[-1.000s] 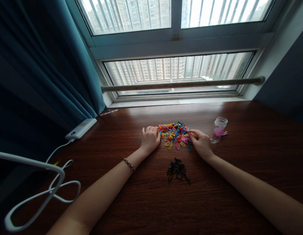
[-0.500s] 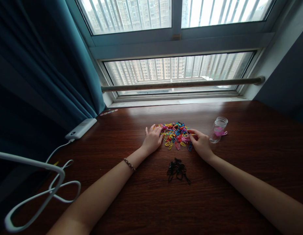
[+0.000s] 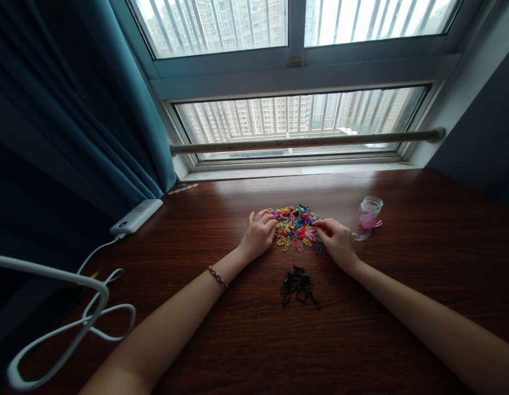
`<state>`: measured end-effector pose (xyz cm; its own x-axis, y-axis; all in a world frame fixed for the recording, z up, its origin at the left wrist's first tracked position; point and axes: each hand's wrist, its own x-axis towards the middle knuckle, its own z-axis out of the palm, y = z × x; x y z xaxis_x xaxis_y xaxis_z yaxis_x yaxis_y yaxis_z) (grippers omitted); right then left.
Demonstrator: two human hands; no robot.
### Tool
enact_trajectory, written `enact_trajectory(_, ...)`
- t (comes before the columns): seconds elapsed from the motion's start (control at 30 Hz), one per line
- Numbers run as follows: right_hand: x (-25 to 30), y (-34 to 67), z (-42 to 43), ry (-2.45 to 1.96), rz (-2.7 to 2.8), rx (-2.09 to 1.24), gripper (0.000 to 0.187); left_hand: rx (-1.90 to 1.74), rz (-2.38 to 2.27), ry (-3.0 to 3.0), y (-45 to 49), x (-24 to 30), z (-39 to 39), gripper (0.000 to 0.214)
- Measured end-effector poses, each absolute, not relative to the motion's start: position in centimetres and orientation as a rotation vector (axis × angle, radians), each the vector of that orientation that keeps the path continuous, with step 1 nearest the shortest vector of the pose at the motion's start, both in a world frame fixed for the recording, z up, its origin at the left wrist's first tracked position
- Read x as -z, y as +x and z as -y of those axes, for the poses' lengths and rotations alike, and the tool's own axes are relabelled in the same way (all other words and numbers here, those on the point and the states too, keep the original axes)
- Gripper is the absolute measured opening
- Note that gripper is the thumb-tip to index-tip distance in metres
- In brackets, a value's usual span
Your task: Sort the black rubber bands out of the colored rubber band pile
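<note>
A loose heap of small multicoloured rubber bands (image 3: pixel 296 222) lies on the dark wooden table between my two hands. My left hand (image 3: pixel 257 236) is at its left edge, fingers bent and drawn together, with the tips against the bands; what they hold, if anything, is hidden. At the right edge, my right hand (image 3: pixel 335 241) has thumb and forefinger pinched on a band among the others. Nearer to me lies a separate small bunch of black rubber bands (image 3: pixel 298 286), which neither hand touches. A clear jar (image 3: pixel 366 218) without a lid stands just right of my right hand, with a pink ribbon around it.
A white power strip or adapter (image 3: pixel 136 216) sits at the left by the blue curtain (image 3: pixel 126 109), its white cable (image 3: pixel 101 299) looping toward me. Behind the table (image 3: pixel 246 340) are a window and a horizontal rail (image 3: pixel 307 142).
My left hand's fingers have curled in and drawn closer together, the hand shifting slightly right. The right hand's fingertips have moved slightly left and closed. The black bunch and jar have not moved.
</note>
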<state>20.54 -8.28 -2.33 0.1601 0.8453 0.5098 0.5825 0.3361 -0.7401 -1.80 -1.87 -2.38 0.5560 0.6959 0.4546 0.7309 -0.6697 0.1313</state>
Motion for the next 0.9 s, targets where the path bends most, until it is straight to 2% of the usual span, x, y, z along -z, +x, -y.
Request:
enact_trajectory(0.1,1.5,19.8,9.1,-1.263,1.574,-0.459,0.015,0.707,1.258,-2.718,-1.8,2.5,1.8,0.024)
enact_trajectory(0.3,0.2,17.6,11.2,-0.868,2.029,-0.851,0.018,0.681,1.311,-2.7,-1.9,2.9,1.6,0.026)
enact_trajectory(0.6,1.1,18.3,10.3,-1.139,1.819,-0.675,0.024,0.699,1.302,-2.712,-1.7,2.5,1.8,0.027)
enact_trajectory(0.9,1.2,18.2,10.4,-1.16,1.787,-0.633,0.021,0.64,1.279,-2.74,-1.9,3.2,1.3,0.03)
